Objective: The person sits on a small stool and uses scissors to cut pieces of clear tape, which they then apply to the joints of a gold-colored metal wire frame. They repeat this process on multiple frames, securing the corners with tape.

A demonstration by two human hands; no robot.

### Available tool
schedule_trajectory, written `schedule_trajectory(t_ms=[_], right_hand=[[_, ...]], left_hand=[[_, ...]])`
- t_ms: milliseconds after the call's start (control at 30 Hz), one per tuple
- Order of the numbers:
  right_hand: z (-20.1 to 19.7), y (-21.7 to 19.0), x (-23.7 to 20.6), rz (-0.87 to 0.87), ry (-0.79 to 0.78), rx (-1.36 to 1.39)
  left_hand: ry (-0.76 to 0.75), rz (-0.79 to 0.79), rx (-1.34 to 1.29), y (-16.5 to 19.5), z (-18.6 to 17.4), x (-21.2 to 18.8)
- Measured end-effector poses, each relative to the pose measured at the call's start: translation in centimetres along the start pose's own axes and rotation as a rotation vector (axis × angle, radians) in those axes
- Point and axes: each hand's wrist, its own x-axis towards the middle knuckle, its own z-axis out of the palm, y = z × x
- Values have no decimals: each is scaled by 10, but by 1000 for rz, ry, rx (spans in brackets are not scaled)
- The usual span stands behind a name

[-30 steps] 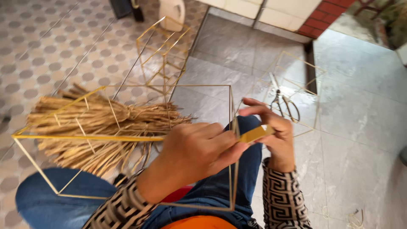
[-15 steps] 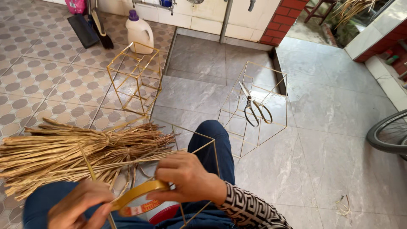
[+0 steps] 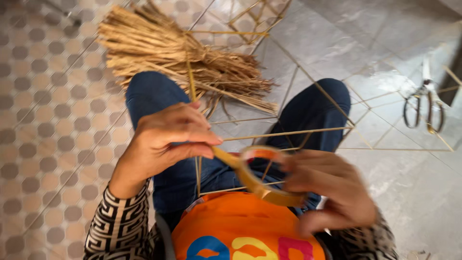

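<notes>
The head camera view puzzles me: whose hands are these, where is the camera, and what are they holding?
No machine here: a person wears a camera on the head, looking down at their own lap and two bare hands. The left hand pinches the free end of a yellowish tape strip. The right hand, blurred, holds the tape roll. Across the knees lies a frame of thin sticks. On the tiled floor beyond lie a straw bundle and, to the right, scissors beside another stick frame.
</notes>
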Motion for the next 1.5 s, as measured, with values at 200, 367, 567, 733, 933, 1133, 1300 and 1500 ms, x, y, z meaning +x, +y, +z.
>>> schedule_trajectory(t_ms=[200,367,567,733,933,1133,1300,1500], right_hand=[[-73,2,-78,111,-47,-297],[-54,19,-149,471,477,-620],[-42,40,-136,522,560,-783],[-43,50,-123,505,573,-793],[-41,59,-109,506,561,-768],[-33,43,-67,485,614,-530],[-23,40,-44,367,493,-307],[-28,41,-34,385,349,-591]], left_hand=[[14,-70,48,5,-3,4],[67,-159,127,10,3,4],[126,-227,179,20,20,-1],[168,-249,187,21,28,-9],[214,-241,188,19,33,-10],[268,-217,205,23,35,-2],[114,-150,324,31,27,5],[87,-44,620,45,28,24]])
